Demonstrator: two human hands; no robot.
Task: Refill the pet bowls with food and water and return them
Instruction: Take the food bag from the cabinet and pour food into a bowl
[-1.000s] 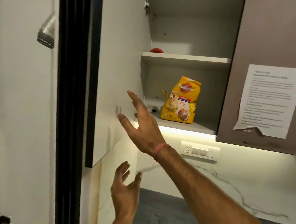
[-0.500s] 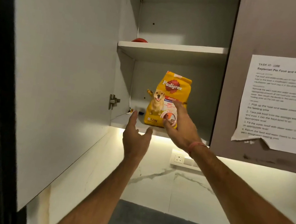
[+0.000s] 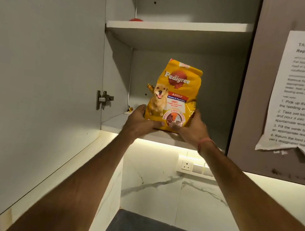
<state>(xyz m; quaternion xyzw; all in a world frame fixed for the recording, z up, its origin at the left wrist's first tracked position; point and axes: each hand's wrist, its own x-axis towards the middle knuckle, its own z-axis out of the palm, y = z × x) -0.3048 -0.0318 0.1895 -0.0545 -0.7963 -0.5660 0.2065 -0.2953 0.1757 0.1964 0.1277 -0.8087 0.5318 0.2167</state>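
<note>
Yellow food bag (image 3: 175, 91) gripped by both hands, beside open door (image 3: 37, 57).

Both arms are up and stretched forward, forearms converging. The left hand (image 3: 140, 120) curls in from the left, thumb laid across the front; the right hand (image 3: 193, 128) grips from the right, a pink band on its wrist.

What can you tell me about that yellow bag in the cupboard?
The yellow bag is a glossy plastic pouch of Pedigree adult dog food, printed with a golden dog, a red logo and a kibble picture. It stands upright, its top crumpled, on the lower shelf of the open cupboard. The left hand and right hand grip its bottom corners from either side.
</note>
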